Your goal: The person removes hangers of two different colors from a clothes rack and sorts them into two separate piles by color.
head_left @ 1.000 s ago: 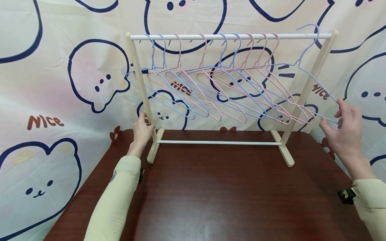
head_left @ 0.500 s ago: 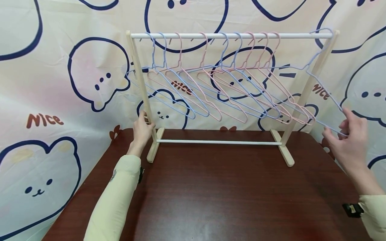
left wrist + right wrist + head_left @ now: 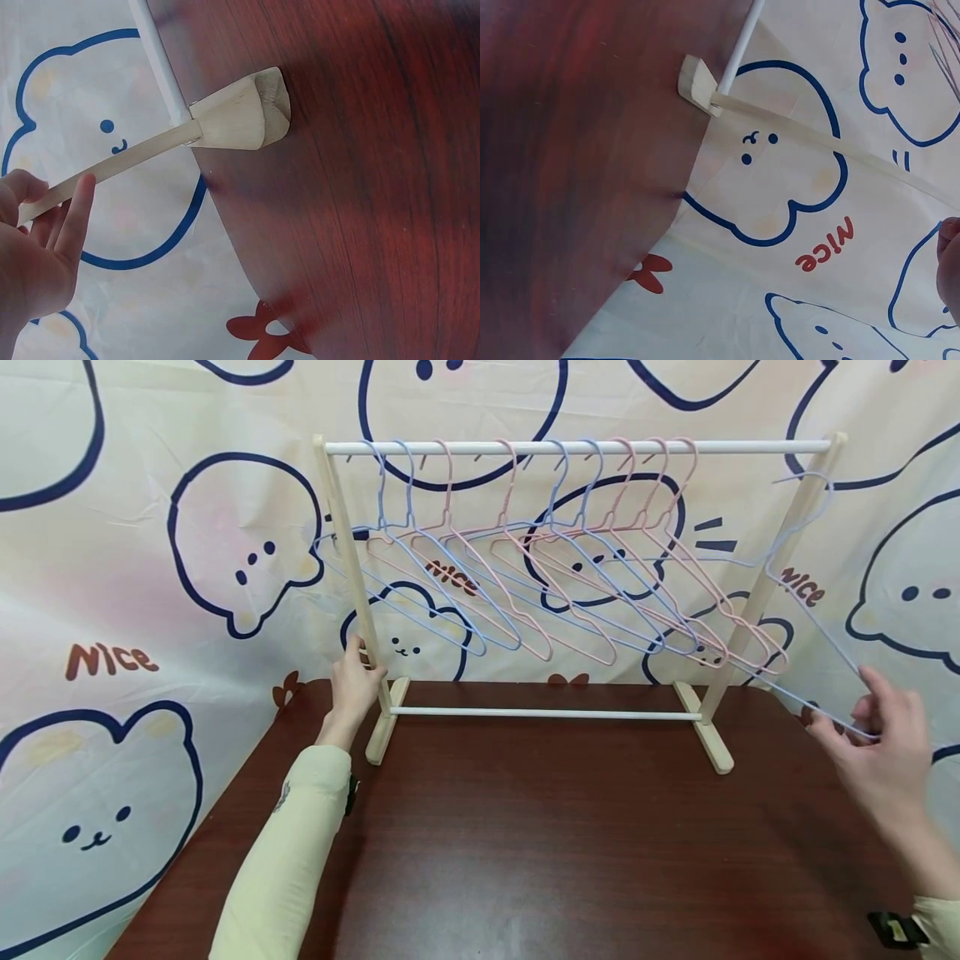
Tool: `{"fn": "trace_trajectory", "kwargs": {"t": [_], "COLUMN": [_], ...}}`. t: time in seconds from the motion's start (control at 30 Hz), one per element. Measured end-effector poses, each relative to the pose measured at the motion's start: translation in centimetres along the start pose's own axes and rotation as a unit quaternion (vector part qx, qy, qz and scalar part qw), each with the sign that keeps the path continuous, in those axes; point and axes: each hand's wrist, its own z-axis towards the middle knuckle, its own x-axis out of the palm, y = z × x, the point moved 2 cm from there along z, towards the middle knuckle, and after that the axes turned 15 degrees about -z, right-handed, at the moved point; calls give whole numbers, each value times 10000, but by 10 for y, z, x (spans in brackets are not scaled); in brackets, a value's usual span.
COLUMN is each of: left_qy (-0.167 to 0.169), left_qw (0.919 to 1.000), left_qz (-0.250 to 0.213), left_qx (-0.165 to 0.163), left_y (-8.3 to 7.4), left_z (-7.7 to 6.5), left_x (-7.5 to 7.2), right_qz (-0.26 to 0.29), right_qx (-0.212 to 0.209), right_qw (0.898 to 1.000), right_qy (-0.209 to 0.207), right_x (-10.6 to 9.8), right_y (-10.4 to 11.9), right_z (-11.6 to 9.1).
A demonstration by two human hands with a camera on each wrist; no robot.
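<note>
My left hand [image 3: 352, 685] holds the left wooden post [image 3: 347, 552] of a small clothes rack, low down. In the left wrist view, its thumb and fingers [image 3: 77, 210] close around that post. At the right, my right hand [image 3: 888, 760] pinches one end of a blue wire hanger [image 3: 821, 627]. That hanger's hook is off the rack's white top bar [image 3: 735, 447] and sits lower, in front of the right post [image 3: 795, 535]. Only a sliver of the right hand [image 3: 950, 262] appears at the edge of the right wrist view; its hold is hidden there.
Several pink and blue hangers [image 3: 525, 585] hang from the top bar, their lower ends overlapping. The rack's feet [image 3: 708, 739] stand at the back of a dark brown table [image 3: 540, 835]. Behind it hangs a cartoon-printed cloth [image 3: 225, 410].
My right hand has moved down and slightly right with the blue hanger. The hook has come from the top bar's height to below it. The left hand stays on the post.
</note>
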Motion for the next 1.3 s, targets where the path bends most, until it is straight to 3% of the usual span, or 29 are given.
{"fn": "trace_trajectory", "kwargs": {"t": [0.1,0.53,0.7,0.93,1.3], "left_qy": [-7,5,3,-11,-10], "left_qw": [10000,10000,9999,9999,10000], "left_qz": [2,-22,-28,-36,-60], "left_qx": [-25,-44,-121,-94,-14], "left_y": [-1,-1,1,1,0], "left_z": [0,1,2,1,-1], "left_x": [0,-1,-2,-1,0], "right_qz": [144,75,102,292,-119], "right_qx": [-3,419,473,291,834], "right_qw": [9999,9971,9971,9991,9959], "right_qy": [-46,630,580,42,339], "right_x": [-4,-19,-22,-23,-31], "right_y": [-1,14,17,6,2], "right_z": [-8,-38,-41,-43,-47]}}
